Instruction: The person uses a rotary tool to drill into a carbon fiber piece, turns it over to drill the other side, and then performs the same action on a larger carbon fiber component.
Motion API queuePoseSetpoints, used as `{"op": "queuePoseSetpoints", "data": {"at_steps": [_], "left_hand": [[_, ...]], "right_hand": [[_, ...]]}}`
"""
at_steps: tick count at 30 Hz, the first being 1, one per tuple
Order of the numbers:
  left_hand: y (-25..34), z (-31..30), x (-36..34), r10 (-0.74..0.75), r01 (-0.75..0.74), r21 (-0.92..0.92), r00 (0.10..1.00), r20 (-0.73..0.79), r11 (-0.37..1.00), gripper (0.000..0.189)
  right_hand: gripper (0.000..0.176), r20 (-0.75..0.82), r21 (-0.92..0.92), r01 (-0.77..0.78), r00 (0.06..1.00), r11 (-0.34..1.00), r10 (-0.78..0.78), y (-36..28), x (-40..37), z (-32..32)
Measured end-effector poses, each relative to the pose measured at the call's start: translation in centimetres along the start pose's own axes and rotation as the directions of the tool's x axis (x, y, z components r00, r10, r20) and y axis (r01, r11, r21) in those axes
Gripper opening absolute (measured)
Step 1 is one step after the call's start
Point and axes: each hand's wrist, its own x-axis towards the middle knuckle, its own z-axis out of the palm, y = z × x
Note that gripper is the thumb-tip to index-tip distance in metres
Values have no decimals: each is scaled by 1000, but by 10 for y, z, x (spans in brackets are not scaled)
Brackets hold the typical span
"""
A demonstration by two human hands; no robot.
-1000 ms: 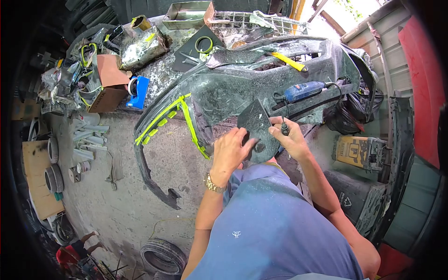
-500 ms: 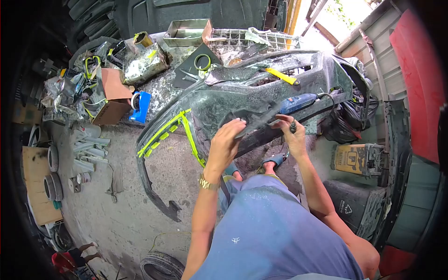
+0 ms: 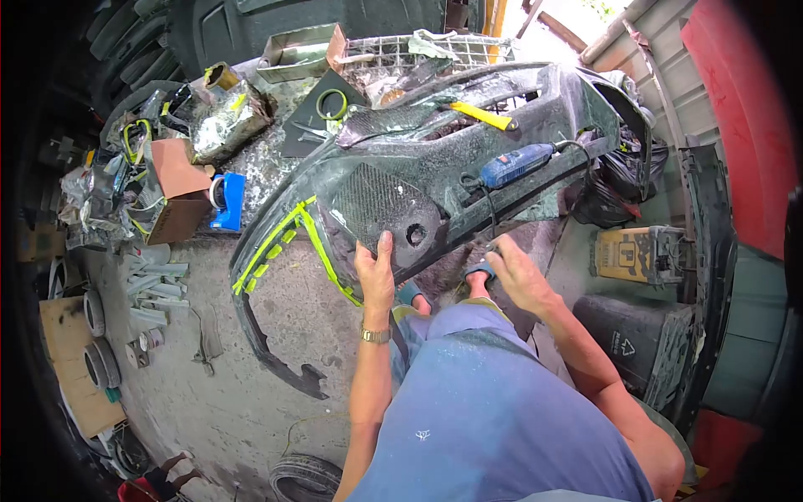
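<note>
My left hand point(image 3: 376, 276) grips the lower edge of a dark mesh panel point(image 3: 376, 197) with a round hole near its right end. The mesh panel rests against the dark car bumper point(image 3: 335, 184). Beside the bumper's lower edge, my right hand point(image 3: 520, 276) has its fingers curled; whatever they hold is hidden. Just above it, a dark cable hangs from around the blue rotary tool point(image 3: 514, 167) lying on the bumper. Bright yellow-green tape point(image 3: 322, 243) lines the bumper's left part. A yellow-handled tool point(image 3: 483, 115) lies across its top.
Behind the bumper, a cluttered bench holds a tape roll point(image 3: 332, 105), a metal tray point(image 3: 301, 54), a cardboard box point(image 3: 180, 209) and a blue dispenser point(image 3: 227, 201). A black bin point(image 3: 631, 343) and a yellow-brown case point(image 3: 637, 258) stand right. Tires point(image 3: 305, 478) lie on the floor.
My left hand has brought the mesh panel from a raised, tilted position down against the bumper. My right hand has moved lower, and the slim dark handpiece in it no longer shows.
</note>
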Motion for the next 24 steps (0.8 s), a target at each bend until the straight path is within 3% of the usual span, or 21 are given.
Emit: {"op": "queuePoseSetpoints", "data": {"at_steps": [4, 9, 13, 15, 24], "left_hand": [[-22, -8, -6, -45, 44, 105, 999, 4, 993, 34], [-34, -2, -11, -40, 44, 107, 998, -38, 993, 36], [-30, 4, -19, -35, 46, 128, 996, -86, 991, 36], [-27, 9, -23, -47, 60, 134, 994, -96, 989, 37], [-24, 24, -29, 10, 29, 186, 978, -206, 982, 35]], "right_hand": [[23, 71, -142, 69, 996, 988, -59, 6, 0, 18], [27, 144, -279, -113, 977, 954, 158, 4, 12, 29], [27, 182, -309, -170, 955, 936, 234, 13, 22, 37], [29, 140, -277, -46, 986, 960, 88, 19, 23, 40], [30, 122, -278, -15, 991, 960, 51, 14, 33, 39]]}}
